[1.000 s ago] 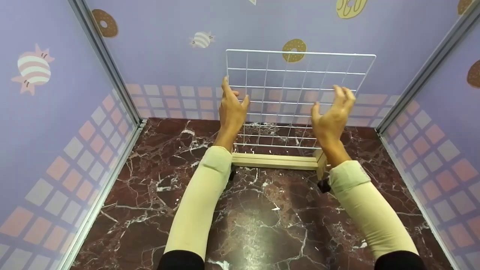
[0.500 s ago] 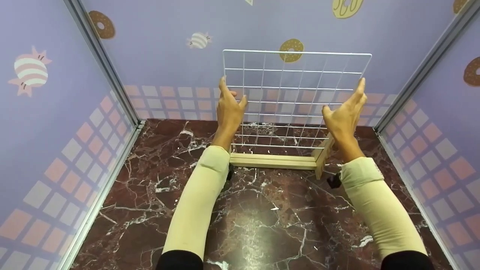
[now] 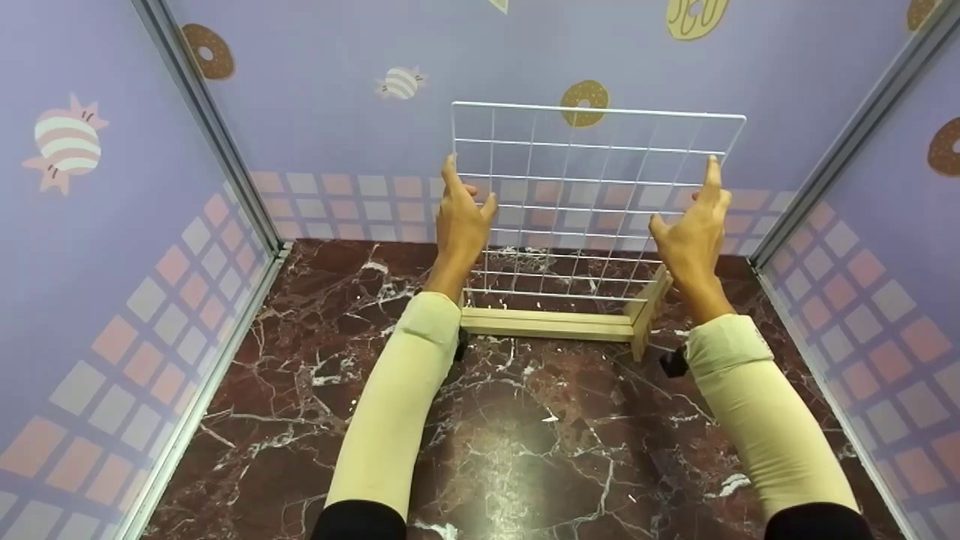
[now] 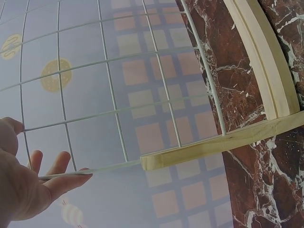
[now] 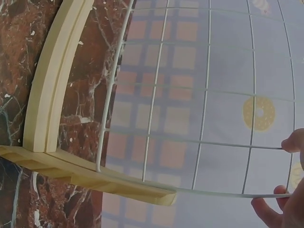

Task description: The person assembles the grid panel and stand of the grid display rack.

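A white wire grid panel (image 3: 577,180) stands upright, leaning slightly back, in a pale wooden frame (image 3: 547,323). My left hand (image 3: 461,229) grips the panel's left edge; in the left wrist view its thumb is on the front wires and its fingers (image 4: 61,183) lie along the edge wire. On the opposite edge my right hand (image 3: 694,232) holds on likewise, its thumb (image 5: 293,140) touching a wire in the right wrist view. Below the hands, the panel's side edges meet the frame's side pieces (image 4: 190,151). A gap shows between the bottom wire and the crossbar (image 5: 52,80).
Dark red marbled surface (image 3: 540,450) lies under the frame. Lilac panels with printed sweets and tiles enclose it at the back (image 3: 322,112), left (image 3: 97,247) and right (image 3: 892,247). Metal strips (image 3: 217,142) run along the corners.
My right hand has moved outward to the right and taken hold of the panel's right edge. The left hand has kept its grip. The panel's top right corner has dipped slightly.
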Action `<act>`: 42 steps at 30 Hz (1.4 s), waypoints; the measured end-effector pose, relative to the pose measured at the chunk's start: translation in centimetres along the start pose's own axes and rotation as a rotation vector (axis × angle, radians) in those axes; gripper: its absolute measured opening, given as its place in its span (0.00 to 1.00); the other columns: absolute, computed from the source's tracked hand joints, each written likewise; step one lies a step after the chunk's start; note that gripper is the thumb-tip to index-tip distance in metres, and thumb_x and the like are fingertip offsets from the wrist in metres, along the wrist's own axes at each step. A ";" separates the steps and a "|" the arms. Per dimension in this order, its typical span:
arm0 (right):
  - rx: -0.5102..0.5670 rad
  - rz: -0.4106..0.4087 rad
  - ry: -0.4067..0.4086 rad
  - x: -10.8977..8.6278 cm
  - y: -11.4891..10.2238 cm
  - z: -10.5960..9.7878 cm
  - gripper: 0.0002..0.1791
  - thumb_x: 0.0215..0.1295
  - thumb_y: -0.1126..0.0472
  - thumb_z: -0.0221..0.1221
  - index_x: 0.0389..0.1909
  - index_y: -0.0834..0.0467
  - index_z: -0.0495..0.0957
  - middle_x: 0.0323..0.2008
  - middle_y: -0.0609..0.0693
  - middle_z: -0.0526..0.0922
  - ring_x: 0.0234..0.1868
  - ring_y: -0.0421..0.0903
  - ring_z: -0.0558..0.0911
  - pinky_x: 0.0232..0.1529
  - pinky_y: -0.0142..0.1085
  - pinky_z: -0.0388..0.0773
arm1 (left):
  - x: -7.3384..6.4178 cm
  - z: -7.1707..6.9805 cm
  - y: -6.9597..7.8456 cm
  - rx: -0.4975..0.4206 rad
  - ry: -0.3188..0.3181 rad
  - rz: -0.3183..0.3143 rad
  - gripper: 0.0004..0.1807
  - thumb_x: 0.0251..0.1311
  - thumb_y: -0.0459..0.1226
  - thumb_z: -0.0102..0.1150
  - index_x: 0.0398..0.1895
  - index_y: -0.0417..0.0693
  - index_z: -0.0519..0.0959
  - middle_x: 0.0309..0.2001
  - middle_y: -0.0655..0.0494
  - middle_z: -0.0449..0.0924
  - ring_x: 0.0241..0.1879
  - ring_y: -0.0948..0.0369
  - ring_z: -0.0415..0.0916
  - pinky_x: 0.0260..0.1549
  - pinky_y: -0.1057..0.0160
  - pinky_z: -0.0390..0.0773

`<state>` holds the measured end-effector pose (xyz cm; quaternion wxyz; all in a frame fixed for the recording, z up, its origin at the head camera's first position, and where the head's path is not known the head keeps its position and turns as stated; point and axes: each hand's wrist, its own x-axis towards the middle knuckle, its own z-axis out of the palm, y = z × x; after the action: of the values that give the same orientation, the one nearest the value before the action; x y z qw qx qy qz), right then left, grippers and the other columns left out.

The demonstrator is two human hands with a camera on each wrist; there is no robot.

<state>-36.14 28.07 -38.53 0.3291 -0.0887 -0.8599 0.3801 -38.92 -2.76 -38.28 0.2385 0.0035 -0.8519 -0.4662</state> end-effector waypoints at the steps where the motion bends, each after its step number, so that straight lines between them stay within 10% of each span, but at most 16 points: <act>1: -0.001 0.009 -0.004 0.1 0.1 0.0 0.62 0.55 0.67 0.68 0.81 0.34 0.40 0.62 0.62 0.68 0.46 0.59 0.76 0.48 0.48 0.80 | 0.0 0.0 0.1 0.003 -0.006 0.004 0.47 0.65 0.43 0.65 0.80 0.54 0.48 0.51 0.50 0.84 0.41 0.51 0.84 0.41 0.55 0.83; 42: 0.016 0.048 -0.019 -0.2 1.5 1.4 0.66 0.55 0.66 0.68 0.82 0.40 0.30 0.66 0.60 0.68 0.48 0.58 0.77 0.48 0.48 0.81 | -0.4 1.2 -1.8 -0.022 -0.006 -0.022 0.47 0.65 0.42 0.65 0.80 0.51 0.48 0.52 0.47 0.84 0.42 0.49 0.85 0.44 0.54 0.84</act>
<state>-37.05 28.21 -40.40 0.3125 -0.1029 -0.8575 0.3954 -39.49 -2.69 -40.40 0.2309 0.0087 -0.8473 -0.4783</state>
